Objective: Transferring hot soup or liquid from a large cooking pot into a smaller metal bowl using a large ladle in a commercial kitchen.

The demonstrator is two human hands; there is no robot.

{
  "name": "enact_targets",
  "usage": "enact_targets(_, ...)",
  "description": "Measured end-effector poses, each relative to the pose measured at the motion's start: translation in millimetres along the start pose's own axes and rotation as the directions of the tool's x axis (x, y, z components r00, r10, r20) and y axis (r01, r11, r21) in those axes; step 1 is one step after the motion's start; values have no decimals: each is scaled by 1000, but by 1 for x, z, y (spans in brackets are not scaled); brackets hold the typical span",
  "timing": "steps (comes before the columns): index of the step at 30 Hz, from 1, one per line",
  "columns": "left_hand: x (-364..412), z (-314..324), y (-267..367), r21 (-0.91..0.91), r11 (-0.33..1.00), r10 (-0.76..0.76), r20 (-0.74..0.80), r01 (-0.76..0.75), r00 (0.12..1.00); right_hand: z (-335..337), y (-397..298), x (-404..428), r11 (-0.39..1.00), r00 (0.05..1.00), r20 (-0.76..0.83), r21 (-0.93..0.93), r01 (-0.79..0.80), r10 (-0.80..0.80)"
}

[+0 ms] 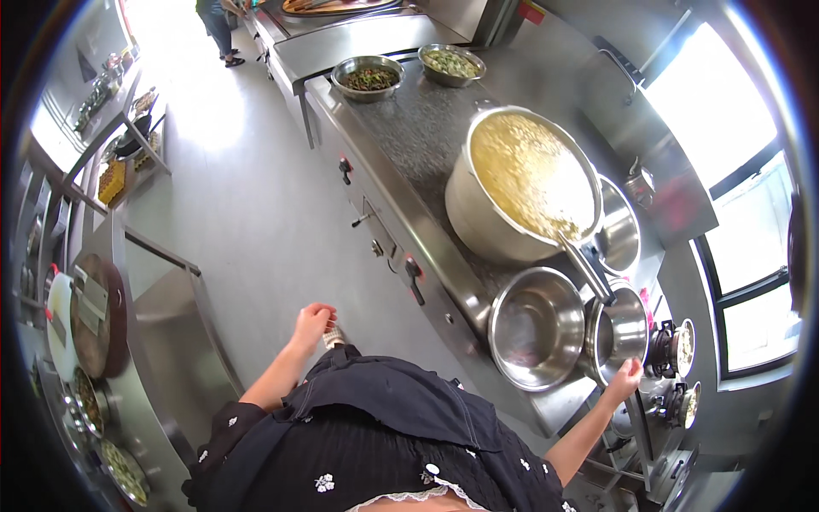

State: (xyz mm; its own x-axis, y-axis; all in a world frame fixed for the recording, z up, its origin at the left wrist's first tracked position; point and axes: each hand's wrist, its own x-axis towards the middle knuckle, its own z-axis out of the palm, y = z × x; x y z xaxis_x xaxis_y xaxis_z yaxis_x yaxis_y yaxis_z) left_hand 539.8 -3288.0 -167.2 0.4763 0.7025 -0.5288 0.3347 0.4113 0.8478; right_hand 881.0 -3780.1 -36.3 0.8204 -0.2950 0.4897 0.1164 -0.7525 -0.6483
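Note:
My left hand point(315, 325) hangs over the floor with its fingers curled and nothing seen in it. At the right, my right hand point(624, 381) has its fingertips together at the near rim of a steel basin point(619, 336); whether it grips the rim or something small is unclear. Beside that basin sits a wide steel bowl point(537, 329), its inside bare. Beyond them a large metal pot point(492, 217) full of yellowish liquid with pale bits stands on the stove top. A metal-handled utensil point(588, 272) leans out over the pot's near rim. Another steel basin point(617, 227) is behind the pot.
Two metal bowls of food point(368, 80) point(452, 65) stand at the counter's far end. Black control knobs point(414, 272) jut from the stove front. A round chopping board point(96, 320) with a cleaver point(93, 301) lies on the left counter. A person point(217, 29) stands far off at the upper left.

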Motion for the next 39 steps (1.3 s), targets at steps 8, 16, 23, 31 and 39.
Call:
enact_targets(8, 79, -26, 76, 130, 991, -5, 317, -38, 949, 42, -223, -54, 958, 886, 427, 282, 59, -181)
enact_targets(16, 140, -37, 87, 129, 991, -74, 288, 38, 955, 57, -296, -33, 989, 885, 464, 141, -33, -37)
enact_targets(23, 178, -13, 125, 189, 982, -38, 356, -32, 934, 77, -375, 2, 779, 658, 735, -312, 543, -164)
enact_targets(31, 224, 10, 151, 220, 975, -121, 426, 28, 897, 57, -373, -4, 831, 621, 773, -259, 493, -128)
enact_targets(39, 285, 27, 192, 325, 938, -91, 570, -121, 817, 41, -409, -11, 876, 594, 802, -330, 350, 65)
